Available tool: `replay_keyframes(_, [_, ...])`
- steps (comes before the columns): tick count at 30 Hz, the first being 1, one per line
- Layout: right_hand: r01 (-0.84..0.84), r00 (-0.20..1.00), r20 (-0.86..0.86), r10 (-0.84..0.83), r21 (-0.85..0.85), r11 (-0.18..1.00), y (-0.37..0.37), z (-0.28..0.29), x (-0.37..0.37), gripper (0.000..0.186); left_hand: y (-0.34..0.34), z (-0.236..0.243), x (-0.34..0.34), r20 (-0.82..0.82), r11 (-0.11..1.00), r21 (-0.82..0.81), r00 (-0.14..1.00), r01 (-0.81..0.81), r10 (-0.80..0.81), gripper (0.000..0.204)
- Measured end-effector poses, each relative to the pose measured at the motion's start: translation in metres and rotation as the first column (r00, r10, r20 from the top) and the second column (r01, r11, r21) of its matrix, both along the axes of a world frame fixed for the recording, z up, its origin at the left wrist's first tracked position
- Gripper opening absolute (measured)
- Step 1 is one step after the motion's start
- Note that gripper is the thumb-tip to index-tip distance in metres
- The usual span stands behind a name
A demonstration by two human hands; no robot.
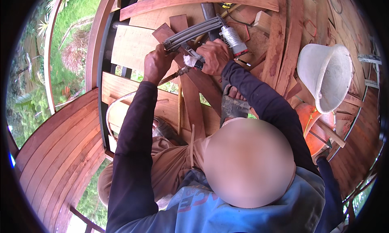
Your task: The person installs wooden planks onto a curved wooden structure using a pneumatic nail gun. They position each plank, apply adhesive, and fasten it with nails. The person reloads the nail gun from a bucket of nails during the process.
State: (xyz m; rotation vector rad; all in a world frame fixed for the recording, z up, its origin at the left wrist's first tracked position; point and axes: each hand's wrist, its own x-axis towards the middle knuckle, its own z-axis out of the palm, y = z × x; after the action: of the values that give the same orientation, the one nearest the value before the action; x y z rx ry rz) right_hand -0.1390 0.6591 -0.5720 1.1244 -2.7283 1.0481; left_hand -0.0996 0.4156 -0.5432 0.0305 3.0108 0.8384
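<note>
A pneumatic nail gun (pixel 233 40) with a silver cylindrical body and a long grey magazine (pixel 194 32) is held above the boards. My right hand (pixel 214 57) is wrapped round its handle. My left hand (pixel 159 63) has its fingers closed on the magazine's free end; what else they may pinch there is hidden. Below the handle a brass hose fitting (pixel 181 72) joins the gun to an air hose (pixel 121 97), which curves away to the left. Crossed reddish-brown planks (pixel 198 85) lie under the gun.
Pale boards (pixel 129 46) with gaps lie at left, beside a curved slatted wood wall (pixel 60 160). A curved beam (pixel 198 1) spans the far side. At right are long planks (pixel 279 59), a white bucket (pixel 312 67), an orange container (pixel 306 119) and a dark-clothed leg (pixel 330 180).
</note>
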Motion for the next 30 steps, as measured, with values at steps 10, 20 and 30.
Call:
replay_keyframes(10, [0.002, 0.999, 0.035, -0.002, 0.009, 1.000, 0.002, -0.002, -0.005, 0.013, 0.004, 0.001, -0.009, 0.034, 1.000, 0.002, 0.999, -0.009, 0.008, 0.035])
replay_keyframes(20, [0.053, 0.997, 0.058, -0.052, -0.015, 0.999, 0.002, -0.013, -0.001, 0.025, 0.013, 0.012, -0.012, 0.075, 0.989, 0.116, 0.994, -0.093, 0.085, 0.044])
replay_keyframes(30, [0.049, 0.999, -0.006, -0.049, -0.003, 0.999, 0.001, -0.016, 0.002, 0.013, 0.012, 0.000, -0.006, 0.028, 0.996, 0.072, 0.998, -0.050, 0.048, 0.039])
